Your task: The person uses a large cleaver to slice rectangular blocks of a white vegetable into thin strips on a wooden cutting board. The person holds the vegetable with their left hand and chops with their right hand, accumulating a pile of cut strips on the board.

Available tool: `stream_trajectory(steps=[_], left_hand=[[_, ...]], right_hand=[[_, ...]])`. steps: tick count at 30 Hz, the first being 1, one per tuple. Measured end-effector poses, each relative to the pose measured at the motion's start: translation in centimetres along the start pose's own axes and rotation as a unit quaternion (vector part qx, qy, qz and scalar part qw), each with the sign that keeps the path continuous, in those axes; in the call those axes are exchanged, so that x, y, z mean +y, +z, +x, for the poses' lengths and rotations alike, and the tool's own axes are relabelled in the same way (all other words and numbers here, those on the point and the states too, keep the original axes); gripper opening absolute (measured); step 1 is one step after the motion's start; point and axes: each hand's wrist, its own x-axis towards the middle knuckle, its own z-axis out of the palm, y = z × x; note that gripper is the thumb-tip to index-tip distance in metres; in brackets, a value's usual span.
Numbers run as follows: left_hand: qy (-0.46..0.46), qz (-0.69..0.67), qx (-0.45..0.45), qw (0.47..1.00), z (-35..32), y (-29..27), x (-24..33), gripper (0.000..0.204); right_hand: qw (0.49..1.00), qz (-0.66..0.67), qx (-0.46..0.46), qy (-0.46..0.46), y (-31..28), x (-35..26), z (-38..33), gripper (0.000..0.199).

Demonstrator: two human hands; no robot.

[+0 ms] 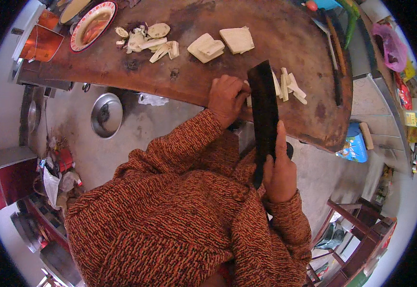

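My right hand (279,173) grips the handle of a dark cleaver (263,115), index finger stretched along the blade's spine. The blade stands edge-down on a large brown wooden board (180,52). My left hand (226,98) presses down on a pale vegetable piece, mostly hidden under the fingers, right beside the blade's left face. Cut pale strips (289,86) lie just right of the blade. Two thick pale slabs (220,44) rest farther back on the board.
A heap of pale peelings and slices (148,40) lies at the board's back left, near a red-rimmed dish (93,24). A long knife (335,62) lies at the right edge. A metal lid (106,115) sits on the floor; a wooden chair (356,234) stands lower right.
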Motion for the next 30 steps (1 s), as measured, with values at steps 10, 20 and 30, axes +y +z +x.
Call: stream_trajectory(steps=[10,20,30], left_hand=[[0.001,-0.006,-0.003,1.000,-0.2,-0.3,-0.1,0.010],[0.004,0.030,0.046,0.998,0.1,0.1,-0.1,0.011],[0.008,0.029,0.018,0.999,-0.7,0.1,-0.7,0.018]], right_hand=[[1.000,-0.029,-0.011,-0.001,-0.5,-1.7,1.0,0.079],[0.972,-0.202,0.048,-0.106,1.8,-0.8,3.1,0.089],[0.947,0.299,0.116,0.006,-0.7,1.2,2.2,0.079]])
